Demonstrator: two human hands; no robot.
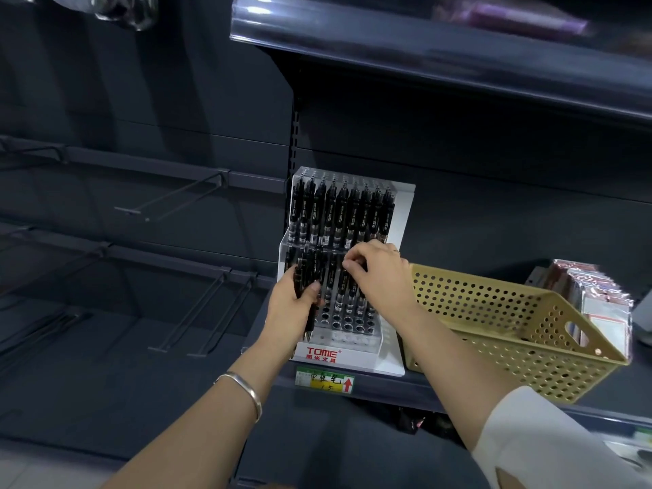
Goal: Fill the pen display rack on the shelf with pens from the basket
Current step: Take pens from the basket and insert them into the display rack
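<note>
Pens [340, 213] fill the top row of the pen display rack [400, 220], all black and standing up side by side. The rack sits on a dark shelf [388, 386]. Its lower row is only partly full, with open holes at the front. The person's left hand [289, 305] is wrapped around a bunch of black pens [300, 277], held just in front of the left side of the rack. The right hand [379, 277] pinches the top of one black pen [352, 292] in the lower row with its fingertips. A yellow basket [494, 305] with lots of little holes sits on the shelf just to the right of the rack. What is inside it is hard to see. A silver bracelet [247, 388] is on the left wrist, and a white sleeve [550, 439] covers the right arm. A little price tag [324, 380] with a red arrow is stuck to the shelf edge under the rack. Metal hooks [197, 192] stick out from the wall on the left. Shiny packets [596, 294] stand past the basket
</note>
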